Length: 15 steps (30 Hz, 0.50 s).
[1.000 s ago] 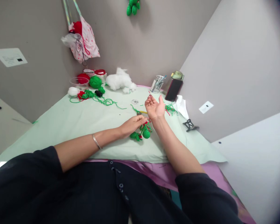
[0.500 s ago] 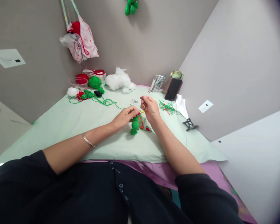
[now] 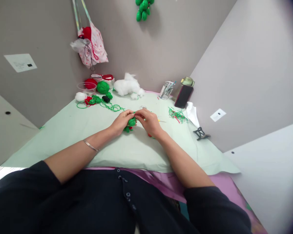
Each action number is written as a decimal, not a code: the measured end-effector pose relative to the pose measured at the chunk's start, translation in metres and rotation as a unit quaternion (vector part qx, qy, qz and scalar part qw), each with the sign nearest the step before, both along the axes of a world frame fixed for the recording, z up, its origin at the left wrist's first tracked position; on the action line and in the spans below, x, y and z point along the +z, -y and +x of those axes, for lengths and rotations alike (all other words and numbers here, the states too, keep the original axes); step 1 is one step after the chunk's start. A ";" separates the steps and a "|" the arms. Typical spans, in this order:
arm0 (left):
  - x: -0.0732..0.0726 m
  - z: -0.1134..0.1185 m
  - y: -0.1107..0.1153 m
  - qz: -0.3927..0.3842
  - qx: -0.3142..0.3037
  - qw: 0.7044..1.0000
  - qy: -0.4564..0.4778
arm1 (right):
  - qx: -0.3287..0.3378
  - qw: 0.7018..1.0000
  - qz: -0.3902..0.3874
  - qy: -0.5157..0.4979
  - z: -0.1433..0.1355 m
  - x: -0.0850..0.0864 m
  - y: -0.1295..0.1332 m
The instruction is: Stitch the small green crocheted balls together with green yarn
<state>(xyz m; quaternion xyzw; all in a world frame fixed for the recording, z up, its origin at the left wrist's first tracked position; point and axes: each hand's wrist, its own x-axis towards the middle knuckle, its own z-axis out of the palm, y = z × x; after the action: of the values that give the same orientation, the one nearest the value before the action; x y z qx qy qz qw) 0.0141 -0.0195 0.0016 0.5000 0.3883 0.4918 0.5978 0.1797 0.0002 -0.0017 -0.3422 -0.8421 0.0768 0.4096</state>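
Above the middle of the cloth, my left hand (image 3: 120, 123) is closed round a green crocheted piece (image 3: 132, 122) with rounded lobes and a bit of red low on it. The fingertips of my right hand (image 3: 149, 122) are pinched together at the top of this piece, against the left fingertips. What they pinch is too small to make out. A red-orange item (image 3: 150, 135) lies mostly hidden under the right hand. Just right of that hand is a thin yellow-tipped tool (image 3: 161, 121).
Yarn balls (image 3: 103, 87), tangled green yarn (image 3: 114, 107) and white stuffing (image 3: 128, 85) lie at the back left. At the back right stand a pen cup (image 3: 167, 91) and a phone (image 3: 184, 96); nearby are yarn scraps (image 3: 177, 115), white tissue (image 3: 191, 113) and a black claw clip (image 3: 201, 133).
The crocheted piece has moved left and up and turned in my left hand. My right hand has come down and left from apart to meet it. The view has shifted slightly.
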 end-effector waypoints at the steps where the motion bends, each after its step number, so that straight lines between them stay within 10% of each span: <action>1: 0.000 0.001 0.000 0.003 0.002 1.000 -0.001 | -0.010 1.000 0.016 0.019 0.000 0.000 0.001; 8: -0.010 -0.002 -0.008 0.071 0.006 0.996 -0.058 | -0.067 0.996 0.061 0.023 -0.009 0.011 0.012; 15: -0.005 -0.005 -0.004 0.046 -0.010 0.999 -0.028 | 0.036 0.977 -0.144 -0.151 -0.004 0.007 -0.003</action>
<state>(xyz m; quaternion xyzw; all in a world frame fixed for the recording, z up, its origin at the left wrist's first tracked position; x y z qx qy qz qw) 0.0092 -0.0156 -0.0036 0.5445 0.3765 0.4889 0.5682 0.1753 0.0030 0.0054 -0.3515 -0.7623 0.2626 0.4759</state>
